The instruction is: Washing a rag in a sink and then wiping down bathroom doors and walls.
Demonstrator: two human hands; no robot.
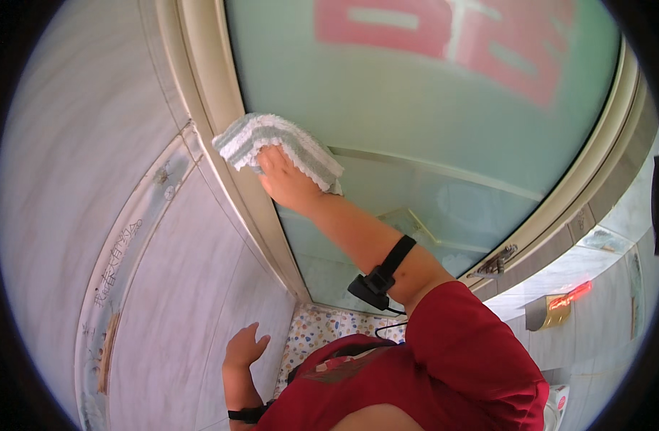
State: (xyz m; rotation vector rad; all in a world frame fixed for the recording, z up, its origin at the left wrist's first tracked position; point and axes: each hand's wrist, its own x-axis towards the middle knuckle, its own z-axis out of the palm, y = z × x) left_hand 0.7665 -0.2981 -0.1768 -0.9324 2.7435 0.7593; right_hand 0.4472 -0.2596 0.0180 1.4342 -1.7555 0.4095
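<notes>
My right hand (281, 175) grips a fluffy white-and-grey striped cloth (302, 143). The cloth lies over the edge where the pale door frame (213, 75) meets the glass door pane (416, 118). Its folds hide part of both, and my fingertips are partly hidden beneath it. Lower down, my left hand (246, 345) hangs in front of the wall tiles, thumb apart from the fingers, with nothing in it. Large red lettering (383, 24) shows on the upper pane.
A metal door handle (494, 262) juts from the right side of the frame. Marbled wall tiles (184, 269) with a decorated border strip (119, 253) rise at the left. Below is a pebble-patterned floor (313, 328). A gold-coloured wall fixture (550, 312) is at the right.
</notes>
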